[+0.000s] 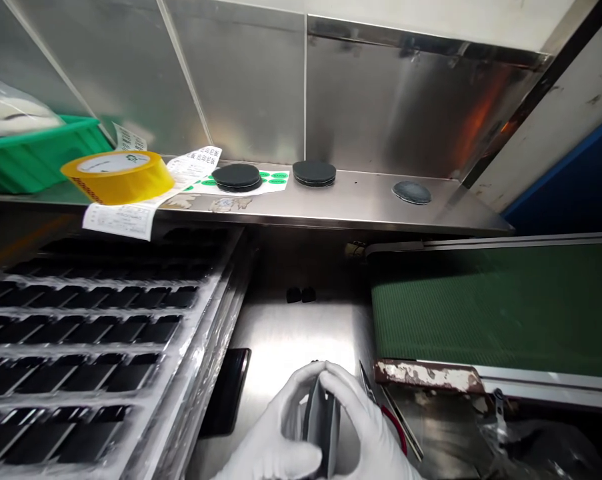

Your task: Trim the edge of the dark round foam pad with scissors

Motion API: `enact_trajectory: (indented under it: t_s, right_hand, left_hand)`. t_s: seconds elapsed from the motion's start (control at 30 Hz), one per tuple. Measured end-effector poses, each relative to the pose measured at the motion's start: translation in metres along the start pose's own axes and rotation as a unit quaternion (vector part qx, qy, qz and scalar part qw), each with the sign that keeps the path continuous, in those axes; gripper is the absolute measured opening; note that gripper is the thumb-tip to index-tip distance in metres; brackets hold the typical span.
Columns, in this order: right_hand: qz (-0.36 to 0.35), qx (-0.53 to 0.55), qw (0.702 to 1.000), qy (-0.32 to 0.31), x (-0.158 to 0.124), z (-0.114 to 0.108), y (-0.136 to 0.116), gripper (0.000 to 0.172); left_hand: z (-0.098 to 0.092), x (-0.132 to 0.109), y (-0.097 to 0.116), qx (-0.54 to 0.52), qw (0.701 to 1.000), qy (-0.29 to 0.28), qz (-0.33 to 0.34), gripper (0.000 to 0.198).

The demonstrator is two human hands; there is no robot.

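Both hands wear white gloves and meet at the bottom centre over the steel table (281, 327). Between them stand thin dark grey discs (325, 427), seen nearly edge-on. My left hand (281, 433) is curled round their left side, its thumb across the front. My right hand (363, 427) curves round the right side, fingertips touching the left hand's at the top. Just right of my right hand lie scissors with a red handle (395, 427) and metal tweezers (403, 423). A black flat device (225, 393) lies left of my left hand.
Stacked clear trays of black parts (81, 327) fill the left. A green conveyor belt (501, 307) runs at the right. Two small black pieces (301, 295) lie ahead. The steel shelf (363, 200) bears yellow tape (118, 179), labels, dark discs (315, 173) and a green bin (41, 157).
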State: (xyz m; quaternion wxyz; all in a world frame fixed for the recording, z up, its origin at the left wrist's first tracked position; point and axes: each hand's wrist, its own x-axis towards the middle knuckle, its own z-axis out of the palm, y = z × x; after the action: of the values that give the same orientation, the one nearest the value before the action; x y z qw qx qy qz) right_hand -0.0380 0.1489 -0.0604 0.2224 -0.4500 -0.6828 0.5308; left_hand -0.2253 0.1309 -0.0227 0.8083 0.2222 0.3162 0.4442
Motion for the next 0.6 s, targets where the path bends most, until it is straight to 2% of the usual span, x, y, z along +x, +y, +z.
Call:
enact_trajectory:
  t_s: [0.2, 0.33, 0.47, 0.53, 0.6]
  right_hand:
    - [0.053, -0.006, 0.998, -0.02, -0.004, 0.002, -0.013, 0.11]
    - [0.062, -0.013, 0.998, -0.02, -0.006, 0.007, -0.014, 0.116]
    - [0.072, -0.034, 0.997, 0.016, -0.009, 0.01, -0.013, 0.107]
    - [0.093, -0.042, 0.995, 0.01, -0.011, 0.01, -0.014, 0.104]
    - [0.128, -0.027, 0.991, 0.002, -0.012, 0.012, -0.016, 0.106]
  left_hand:
    - [-0.003, 0.008, 0.004, 0.062, 0.996, -0.059, -0.024, 0.088]
    - [0.001, 0.012, 0.002, 0.053, 0.997, -0.048, -0.035, 0.088]
    - [0.002, 0.015, -0.002, 0.066, 0.996, -0.021, -0.053, 0.094]
    - [0.005, 0.016, 0.001, 0.08, 0.995, -0.035, -0.038, 0.086]
    - [0.01, 0.017, 0.005, 0.079, 0.995, -0.066, -0.006, 0.071]
